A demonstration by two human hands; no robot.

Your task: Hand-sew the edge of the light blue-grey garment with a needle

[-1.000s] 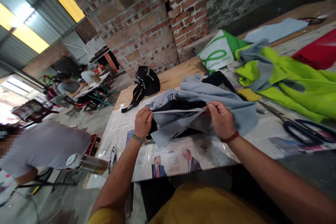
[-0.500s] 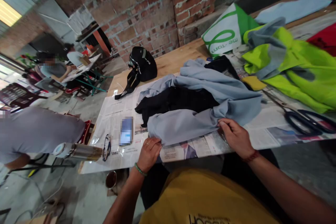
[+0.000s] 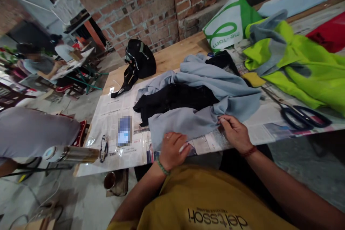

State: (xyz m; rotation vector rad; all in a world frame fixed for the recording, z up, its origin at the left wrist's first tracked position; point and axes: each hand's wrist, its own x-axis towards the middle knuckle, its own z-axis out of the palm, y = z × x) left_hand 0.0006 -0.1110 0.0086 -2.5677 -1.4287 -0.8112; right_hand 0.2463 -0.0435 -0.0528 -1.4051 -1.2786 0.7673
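Observation:
A grey-blue garment (image 3: 185, 121) lies crumpled on the newspaper-covered table, with a black piece of cloth (image 3: 175, 99) in its middle. My right hand (image 3: 235, 133) pinches the garment's near edge between thumb and fingers. Over the near edge, further left, is my left hand (image 3: 174, 151); its fingers are bent loosely with the thumb apart, and no cloth shows between them. Right of my right hand lie large dark-handled scissors (image 3: 299, 115). A yellow piece (image 3: 253, 79) rests beside the scissors' tips.
On the left stand a phone (image 3: 124, 131), glasses (image 3: 104, 148) and a steel flask (image 3: 72, 153). Behind are a black bag (image 3: 141, 59) and a green-white bag (image 3: 223, 25). A yellow-green garment (image 3: 302, 61) covers the right. Several people sit at left.
My left hand has let go of the garment's left corner and moved right along its near edge. My right hand keeps its pinch. The view has shifted slightly.

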